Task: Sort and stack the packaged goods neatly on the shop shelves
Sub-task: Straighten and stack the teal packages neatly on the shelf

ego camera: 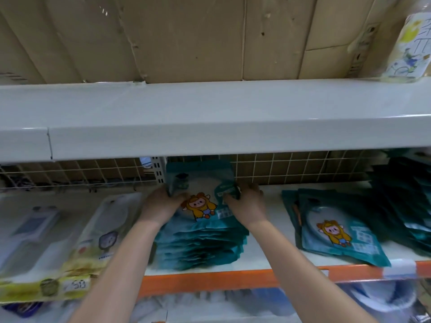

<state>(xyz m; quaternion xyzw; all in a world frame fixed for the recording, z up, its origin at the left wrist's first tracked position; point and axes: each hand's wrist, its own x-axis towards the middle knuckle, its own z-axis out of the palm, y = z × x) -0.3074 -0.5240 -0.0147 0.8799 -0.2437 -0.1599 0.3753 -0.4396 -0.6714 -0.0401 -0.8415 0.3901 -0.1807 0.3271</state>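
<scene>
Teal packet stack (200,243), mid-shelf, left of the loose teal packets (338,231): left hand (161,203) and right hand (247,203) each curl round the raised top packet's (200,183) sides; uneven release risks toppling the ragged stack forward.

One head-worn camera looks forward and slightly down, straight into the shelf (210,257). It sits close, within arm's reach. The wide lens bends the edges.

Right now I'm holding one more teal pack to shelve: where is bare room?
Bare white shelf shows between the teal stack both hands grip and the slanted teal packs. The upper shelf is bare left of the yellow pack. Left, white-and-yellow packs crowd it.
</scene>
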